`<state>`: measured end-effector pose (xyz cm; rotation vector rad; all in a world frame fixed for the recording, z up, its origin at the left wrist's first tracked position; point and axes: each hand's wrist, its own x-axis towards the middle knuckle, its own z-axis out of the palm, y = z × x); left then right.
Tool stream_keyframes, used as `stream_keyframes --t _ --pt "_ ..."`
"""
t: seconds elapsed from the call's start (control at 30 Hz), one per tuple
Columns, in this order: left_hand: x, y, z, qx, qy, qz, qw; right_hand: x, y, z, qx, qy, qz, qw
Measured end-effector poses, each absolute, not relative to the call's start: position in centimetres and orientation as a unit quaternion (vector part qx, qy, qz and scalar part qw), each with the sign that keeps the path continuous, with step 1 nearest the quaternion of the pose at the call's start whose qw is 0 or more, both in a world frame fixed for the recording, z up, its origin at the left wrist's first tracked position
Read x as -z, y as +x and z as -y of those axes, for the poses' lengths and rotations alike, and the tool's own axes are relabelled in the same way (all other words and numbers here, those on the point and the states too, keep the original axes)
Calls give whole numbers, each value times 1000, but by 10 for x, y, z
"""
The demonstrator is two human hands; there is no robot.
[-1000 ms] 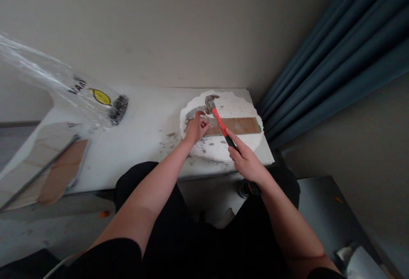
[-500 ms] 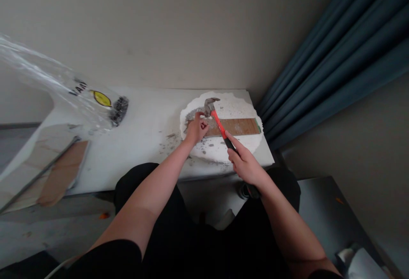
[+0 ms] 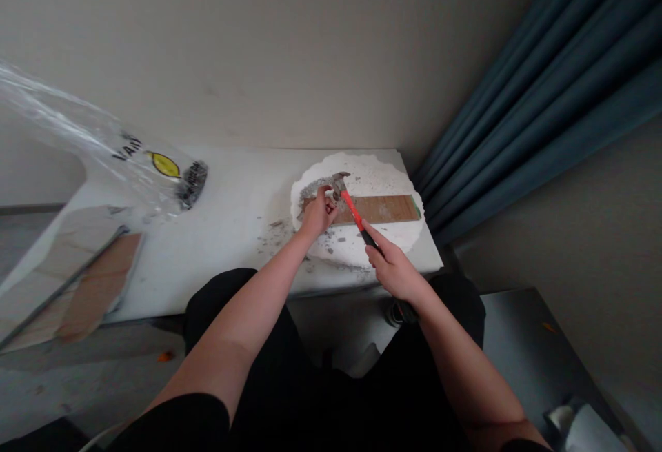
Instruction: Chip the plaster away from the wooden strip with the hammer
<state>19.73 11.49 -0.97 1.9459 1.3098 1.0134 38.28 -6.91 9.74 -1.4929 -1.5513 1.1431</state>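
My right hand [image 3: 390, 262] is wrapped round the dark grip of a claw hammer [image 3: 352, 205] with a red shaft and a grey metal head. The head is down close to the fingers of my left hand [image 3: 318, 214]. Those fingers are curled together over the left part of a brown wooden strip [image 3: 385, 209]; whatever they pinch is too small to make out. Under the strip lies a white round mat [image 3: 362, 248] with a ragged edge. Grey crumbs and chips [image 3: 315, 186] are scattered on the mat, thickest behind my left hand.
A clear plastic bag [image 3: 149, 162] holding dark grey bits stands on the white table [image 3: 232, 231] at left. Brown board pieces [image 3: 101, 286] and a grey rod [image 3: 67, 283] lie at the left end. A blue curtain [image 3: 532, 93] hangs at right.
The hammer head has come down slightly towards the strip and my left fingers. My left hand keeps its place with its fingers curled.
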Motion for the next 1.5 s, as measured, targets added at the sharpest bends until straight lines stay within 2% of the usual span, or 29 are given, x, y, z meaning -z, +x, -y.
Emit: stream_keyframes --t 0.47,0.63,0.83,1.13,1.3,1.4,1.5 --pt "9 196 -122 -372 731 -474 320 -91 385 68 -432 -579 599 345" --pt "-5 184 -126 -379 708 -498 327 -88 383 68 -435 -583 602 329" --pt "-18 160 -134 -427 660 -555 272 -83 383 71 -391 -563 646 335" --pt "-17 157 -129 -407 669 -570 251 -71 383 74 -386 -587 640 311" --pt "-12 130 -136 -384 650 -630 183 -67 385 72 -394 -584 640 305" --pt "-1 106 -139 -278 648 -695 140 -64 394 70 -398 -589 620 333" --pt "13 94 -133 8 726 -666 169 -60 408 66 -403 -593 605 346"
